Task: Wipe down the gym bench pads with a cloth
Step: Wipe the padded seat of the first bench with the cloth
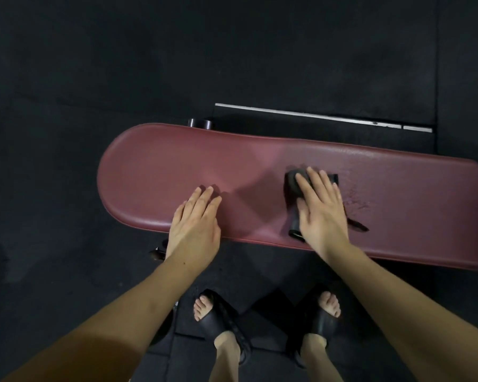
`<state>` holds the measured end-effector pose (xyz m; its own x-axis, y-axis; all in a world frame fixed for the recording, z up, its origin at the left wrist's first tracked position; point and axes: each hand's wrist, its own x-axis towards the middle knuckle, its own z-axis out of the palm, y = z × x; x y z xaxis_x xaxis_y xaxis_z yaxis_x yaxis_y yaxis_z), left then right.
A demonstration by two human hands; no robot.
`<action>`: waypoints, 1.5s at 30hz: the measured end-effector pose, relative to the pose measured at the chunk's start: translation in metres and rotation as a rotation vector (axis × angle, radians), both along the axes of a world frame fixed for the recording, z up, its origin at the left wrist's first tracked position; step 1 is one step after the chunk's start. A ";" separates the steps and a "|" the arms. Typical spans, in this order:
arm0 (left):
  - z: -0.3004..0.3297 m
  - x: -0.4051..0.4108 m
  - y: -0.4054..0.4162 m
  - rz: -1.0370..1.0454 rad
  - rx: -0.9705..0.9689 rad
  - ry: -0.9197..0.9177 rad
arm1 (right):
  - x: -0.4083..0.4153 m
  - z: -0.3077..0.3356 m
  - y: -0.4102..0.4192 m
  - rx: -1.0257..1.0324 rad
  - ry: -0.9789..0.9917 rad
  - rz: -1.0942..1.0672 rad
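Bare forearms reach in from the near edge of the view, above two feet in black slide sandals [224,323] on the dark rubber floor [66,78]. On the left, the left hand [195,220] lies flat on the long maroon vinyl bench pad [155,172], close to its near edge and not far from its rounded left end, fingers straight and together, holding nothing; it looks like a brace. Further right, the right hand [319,209] presses a dark, bunched cloth [294,186] onto the pad, roughly midway between the near and far edges, fingers extended and spread over the fabric rather than curled round it. Right of that hand, the pad surface shows damp speckles and a wet sheen running toward the squared right end, while the left half looks matte and dry. Beyond the far edge a pale metal strip [315,116] lies on the floor. Because the cloth is only pinned under flat fingers, a quick stroke could let it slide out or bunch further, leaving streaks. Wet vinyl may also let the bracing palm slip if it moves onto the damp part.
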<state>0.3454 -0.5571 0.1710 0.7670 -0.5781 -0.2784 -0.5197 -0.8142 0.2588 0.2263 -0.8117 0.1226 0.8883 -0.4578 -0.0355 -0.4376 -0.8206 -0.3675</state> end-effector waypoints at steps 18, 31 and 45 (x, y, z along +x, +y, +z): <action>0.007 -0.007 0.020 -0.036 -0.037 0.013 | -0.030 0.004 0.087 -0.036 0.026 -0.033; 0.008 -0.031 0.012 -0.062 -0.026 0.035 | -0.086 -0.003 0.024 -0.043 0.043 0.150; 0.012 -0.057 -0.030 -0.056 -0.003 0.035 | -0.051 0.001 0.029 0.022 -0.018 0.223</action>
